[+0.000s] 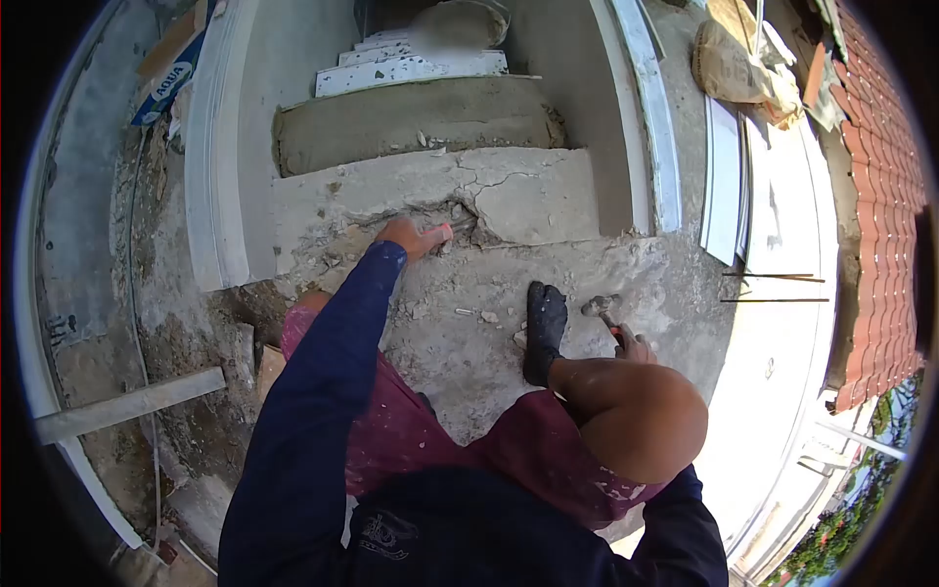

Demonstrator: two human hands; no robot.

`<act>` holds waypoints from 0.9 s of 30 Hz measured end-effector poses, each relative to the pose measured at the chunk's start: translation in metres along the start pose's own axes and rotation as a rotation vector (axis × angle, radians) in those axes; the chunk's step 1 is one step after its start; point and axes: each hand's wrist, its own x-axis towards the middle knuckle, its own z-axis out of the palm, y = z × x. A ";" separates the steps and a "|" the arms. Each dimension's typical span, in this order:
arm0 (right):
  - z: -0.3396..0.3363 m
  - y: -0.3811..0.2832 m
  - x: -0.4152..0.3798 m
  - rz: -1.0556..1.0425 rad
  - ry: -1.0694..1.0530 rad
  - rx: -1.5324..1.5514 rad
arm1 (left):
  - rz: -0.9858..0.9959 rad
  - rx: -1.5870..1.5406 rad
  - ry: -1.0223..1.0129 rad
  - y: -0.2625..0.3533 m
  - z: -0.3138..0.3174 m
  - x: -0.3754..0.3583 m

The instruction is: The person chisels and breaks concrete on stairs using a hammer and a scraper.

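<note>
My left hand [403,235] is closed around a chisel with a red part [437,235] showing past the fingers. It rests at the broken edge of a cracked concrete step [533,196]. Rough rubble and a dark hollow lie beside the fingers, and the chisel's tip is hard to make out. Down on the right, beyond my bent knee, my right hand [636,347] grips the handle of a hammer [599,305], whose dusty head lies close to the floor. A dark shoe [545,328] stands between the two hands.
White speckled stairs [411,70] rise past the doorway. A wooden plank [132,404] juts in at left. An AQUA box [168,86] stands upper left, a sack [729,64] upper right. Thin rods [773,300] lie at right, near red roof tiles [880,215].
</note>
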 end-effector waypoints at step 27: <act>0.022 -0.136 0.072 0.363 -0.113 0.808 | -0.007 0.354 -0.161 0.050 0.004 0.016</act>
